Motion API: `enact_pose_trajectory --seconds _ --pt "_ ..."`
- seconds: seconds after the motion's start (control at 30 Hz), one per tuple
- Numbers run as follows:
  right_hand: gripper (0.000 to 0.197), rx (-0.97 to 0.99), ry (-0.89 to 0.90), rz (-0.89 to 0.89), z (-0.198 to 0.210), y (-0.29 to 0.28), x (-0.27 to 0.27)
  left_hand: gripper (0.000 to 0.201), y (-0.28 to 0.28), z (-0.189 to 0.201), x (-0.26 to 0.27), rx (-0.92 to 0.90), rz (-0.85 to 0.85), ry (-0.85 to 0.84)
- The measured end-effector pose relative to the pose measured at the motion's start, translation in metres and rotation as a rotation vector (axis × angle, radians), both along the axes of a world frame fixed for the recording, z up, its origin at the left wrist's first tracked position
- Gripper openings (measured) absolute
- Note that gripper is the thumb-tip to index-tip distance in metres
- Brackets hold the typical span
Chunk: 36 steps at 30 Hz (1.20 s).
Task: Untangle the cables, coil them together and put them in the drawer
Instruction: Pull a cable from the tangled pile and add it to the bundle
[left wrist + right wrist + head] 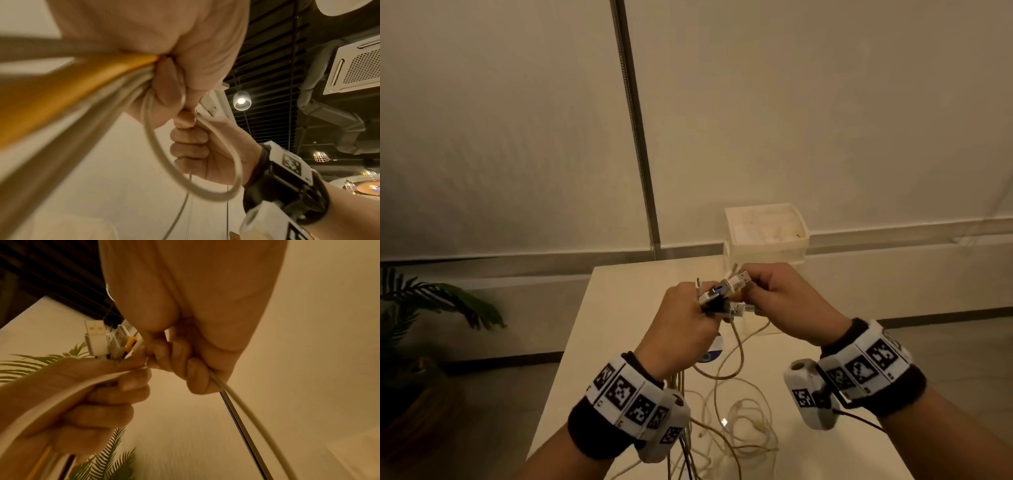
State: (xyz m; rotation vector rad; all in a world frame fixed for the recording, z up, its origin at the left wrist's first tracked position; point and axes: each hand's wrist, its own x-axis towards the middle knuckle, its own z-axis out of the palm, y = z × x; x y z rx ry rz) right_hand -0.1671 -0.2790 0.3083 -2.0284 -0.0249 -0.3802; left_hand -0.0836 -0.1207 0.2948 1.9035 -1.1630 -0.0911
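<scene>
Both wrists, banded with marker cuffs, are sitting nearest the lens. Left hand is clenching the gathered cables just below their plugs; right hand is pinching one white lead beside that bundle — both grips closed on cable. Below the hands, slack is hanging down and lying in loose loops on the table. Judged step: aligning plug ends before coiling. Next move is calling for drawing the slack clear — snag risk — then winding. Open drawer is waiting at the table's far edge.
</scene>
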Motion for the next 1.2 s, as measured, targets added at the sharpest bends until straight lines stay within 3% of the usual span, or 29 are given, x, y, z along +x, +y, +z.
enact_pose_trajectory --seconds 0.13,0.3,0.43,0.5,0.6,0.67,0.73,1.07,1.2 --pt "0.031 0.134 0.082 0.006 -0.010 -0.007 -0.005 0.028 0.008 0.014 0.010 -0.111 0.108 -0.043" --pt "0.032 0.216 0.159 -0.048 -0.032 -0.028 -0.018 0.030 0.036 0.033 0.059 -0.379 0.416 0.291" --pt "0.032 0.207 0.203 -0.108 -0.040 -0.033 -0.020 0.011 0.045 0.036 0.063 -0.296 0.601 0.035" --pt "0.033 0.184 0.202 -0.133 -0.037 -0.030 -0.016 0.014 0.038 0.036 0.046 -0.247 0.560 -0.090" --pt "0.033 0.143 0.187 -0.122 -0.024 -0.020 -0.011 0.024 0.022 0.034 0.021 -0.177 0.300 -0.228" --pt "0.033 0.186 0.163 -0.044 -0.013 -0.011 -0.007 0.036 0.009 0.028 0.009 -0.097 0.104 -0.247" --pt "0.029 0.282 0.139 0.018 -0.004 -0.005 -0.004 0.039 -0.004 0.022 0.001 -0.017 0.046 -0.227" --pt "0.029 0.355 0.173 0.031 -0.012 -0.017 -0.015 0.028 0.005 0.023 0.026 -0.125 0.412 -0.175" --pt "0.028 0.399 0.219 0.008 -0.024 -0.028 -0.023 0.022 0.025 0.020 0.061 -0.224 0.657 0.038"
